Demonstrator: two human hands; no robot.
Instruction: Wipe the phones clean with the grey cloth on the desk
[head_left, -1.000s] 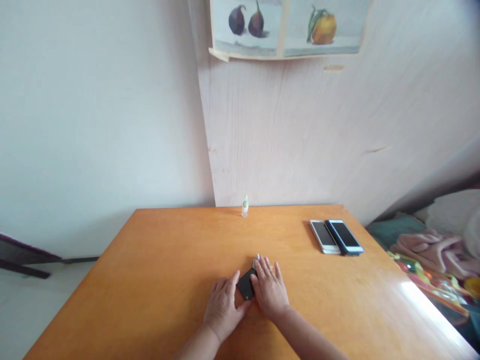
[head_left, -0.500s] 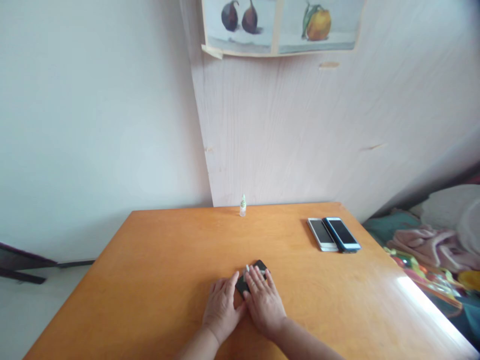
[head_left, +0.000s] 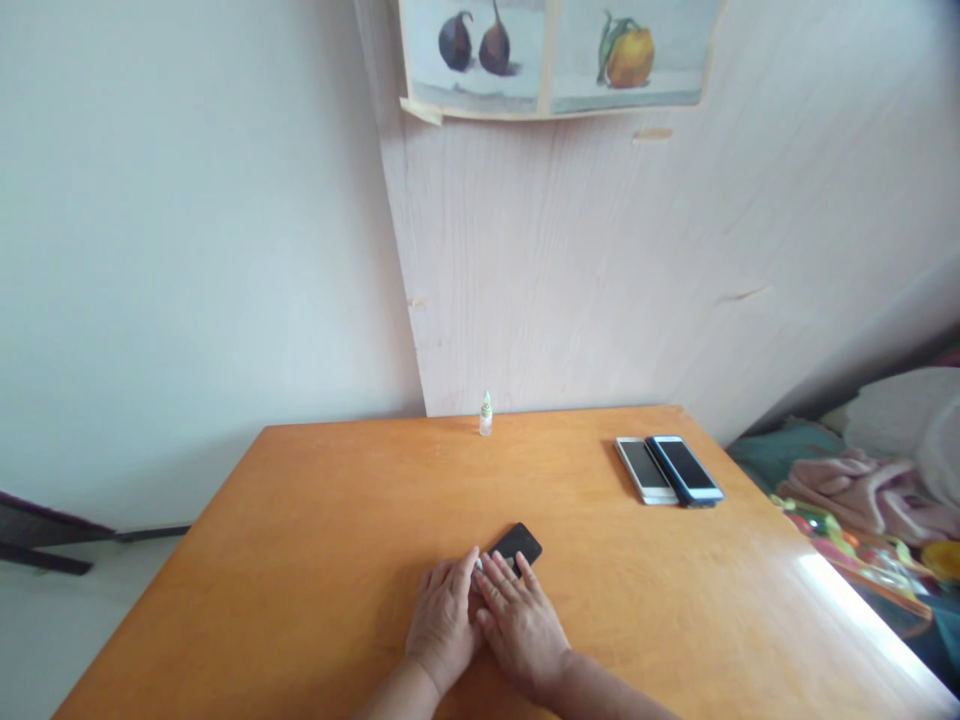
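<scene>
A black phone [head_left: 519, 543] lies at a slant on the table in front of me; its far end is bare and its near end is covered by my hands. My left hand [head_left: 444, 612] is curved round the phone's near left side, holding it, with the thumb low by the right hand. Over the screen, my right hand [head_left: 523, 622] presses a white tissue [head_left: 510, 562] under its nearly straight fingers. Only small bits of the tissue show at the fingertips, so its full shape is hidden.
A small clear dropper bottle [head_left: 486, 416] stands at the table's back edge by the wall. Two more phones, one white [head_left: 646, 470] and one blue-edged [head_left: 684, 468], lie side by side at the back right. Beyond the right edge are heaped cloths [head_left: 862, 490].
My right hand has slid the tissue back towards me along the phone, baring its far end. My left hand has stayed nearly in place.
</scene>
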